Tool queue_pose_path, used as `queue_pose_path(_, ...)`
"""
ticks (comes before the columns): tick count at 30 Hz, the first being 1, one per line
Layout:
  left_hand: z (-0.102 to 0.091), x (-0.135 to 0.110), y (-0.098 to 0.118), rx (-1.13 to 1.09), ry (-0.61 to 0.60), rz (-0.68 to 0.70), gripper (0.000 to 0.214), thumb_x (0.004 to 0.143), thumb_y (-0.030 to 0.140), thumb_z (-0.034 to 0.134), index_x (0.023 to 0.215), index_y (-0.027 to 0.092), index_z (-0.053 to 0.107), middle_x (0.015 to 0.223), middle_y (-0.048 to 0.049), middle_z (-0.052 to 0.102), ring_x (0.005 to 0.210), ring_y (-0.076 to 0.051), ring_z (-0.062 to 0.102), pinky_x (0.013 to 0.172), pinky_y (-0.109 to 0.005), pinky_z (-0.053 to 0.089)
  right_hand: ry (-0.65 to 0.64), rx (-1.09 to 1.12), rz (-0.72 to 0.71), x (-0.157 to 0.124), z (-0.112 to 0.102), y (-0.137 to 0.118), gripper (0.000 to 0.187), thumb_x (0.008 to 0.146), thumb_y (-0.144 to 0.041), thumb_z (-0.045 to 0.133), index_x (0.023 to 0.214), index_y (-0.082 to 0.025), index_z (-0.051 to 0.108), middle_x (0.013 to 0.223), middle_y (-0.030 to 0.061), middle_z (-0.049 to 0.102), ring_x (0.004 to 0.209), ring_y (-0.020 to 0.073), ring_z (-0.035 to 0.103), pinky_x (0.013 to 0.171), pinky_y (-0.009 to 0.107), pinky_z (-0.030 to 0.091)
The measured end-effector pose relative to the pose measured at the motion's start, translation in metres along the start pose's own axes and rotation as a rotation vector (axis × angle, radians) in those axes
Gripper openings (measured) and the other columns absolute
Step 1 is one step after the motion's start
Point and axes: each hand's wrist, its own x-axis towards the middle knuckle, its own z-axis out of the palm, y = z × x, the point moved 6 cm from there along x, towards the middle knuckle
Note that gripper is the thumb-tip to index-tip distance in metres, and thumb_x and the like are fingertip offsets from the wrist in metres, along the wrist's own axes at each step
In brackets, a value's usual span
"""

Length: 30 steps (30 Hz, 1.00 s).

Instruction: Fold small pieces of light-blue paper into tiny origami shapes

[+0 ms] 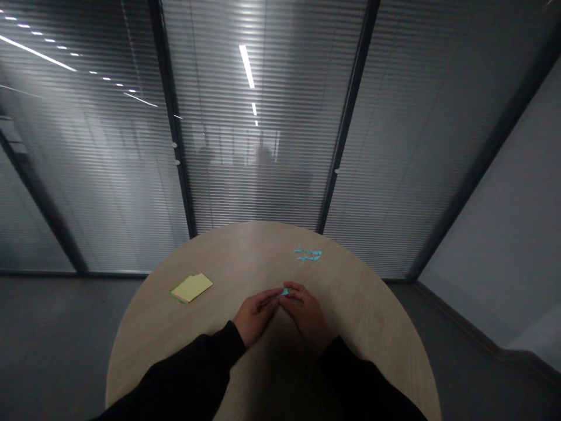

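We see a left hand [256, 316] and a right hand [307, 316] close together over a round light-wood tabletop [350, 316], fingers narrowed, both pinching a small light-blue paper piece [285, 291] at the fingertips. Farther out, near the far edge, lie several light-blue paper shapes [308, 254], well apart from the hands. Off to the left sits a flat stack of yellow and green paper notes [191, 287]. Black sleeves [184, 368] cover both forearms.

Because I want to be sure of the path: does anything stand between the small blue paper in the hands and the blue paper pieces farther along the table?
Nothing visible stands in the way. The small blue paper, at the fingertips of the left hand and right hand, has only the round table top before the blue paper pieces.
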Motion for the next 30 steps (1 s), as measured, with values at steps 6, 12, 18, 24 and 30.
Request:
queue_pose_path(6, -0.005, 0.002, -0.005, -0.069, 0.016, -0.028, 0.051, 0.081, 0.051, 0.070, 0.117, 0.016, 0.070, 0.108, -0.0132, 0.075, 0.097, -0.025, 0.068, 0.090, -0.037, 0.050, -0.059, 0.011, -0.007, 0.000, 0.002, -0.005, 0.032, 0.078, -0.050, 0.069, 0.080, -0.019, 0.076, 0.129, 0.0121, 0.060, 0.115, 0.0271, 0.059, 0.101, 0.040, 0.043)
queue_pose_path(12, -0.008, 0.005, -0.011, -0.126, 0.005, -0.055, 0.054, 0.078, 0.053, 0.071, 0.115, 0.013, 0.070, 0.096, -0.0125, 0.076, 0.086, -0.021, 0.068, 0.081, -0.033, 0.050, -0.088, 0.041, 0.030, -0.002, 0.002, -0.010, 0.029, 0.077, -0.048, 0.071, 0.079, -0.020, 0.077, 0.128, 0.0101, 0.060, 0.117, 0.0266, 0.057, 0.104, 0.040, 0.040)
queue_pose_path(18, -0.007, 0.003, -0.009, -0.115, 0.008, -0.078, 0.056, 0.078, 0.053, 0.072, 0.118, 0.013, 0.068, 0.091, -0.0110, 0.075, 0.083, -0.020, 0.068, 0.079, -0.032, 0.049, -0.099, 0.030, 0.017, -0.001, 0.001, -0.011, 0.034, 0.078, -0.050, 0.068, 0.076, -0.018, 0.076, 0.124, 0.0121, 0.062, 0.117, 0.0272, 0.057, 0.104, 0.040, 0.039)
queue_pose_path(24, -0.008, 0.003, -0.008, -0.157, 0.033, -0.115, 0.054, 0.077, 0.052, 0.073, 0.114, 0.012, 0.071, 0.090, -0.0116, 0.075, 0.081, -0.020, 0.067, 0.078, -0.032, 0.049, -0.091, 0.070, 0.027, -0.002, 0.003, -0.012, 0.030, 0.078, -0.047, 0.069, 0.074, -0.018, 0.076, 0.121, 0.0114, 0.063, 0.112, 0.0273, 0.060, 0.100, 0.039, 0.043)
queue_pose_path(30, -0.008, 0.003, -0.010, -0.161, -0.022, -0.107, 0.057, 0.078, 0.055, 0.071, 0.118, 0.013, 0.070, 0.100, -0.0128, 0.074, 0.088, -0.021, 0.066, 0.081, -0.033, 0.049, -0.068, 0.071, 0.021, -0.002, 0.002, -0.010, 0.024, 0.073, -0.044, 0.075, 0.077, -0.020, 0.076, 0.122, 0.0100, 0.062, 0.111, 0.0268, 0.060, 0.098, 0.040, 0.045)
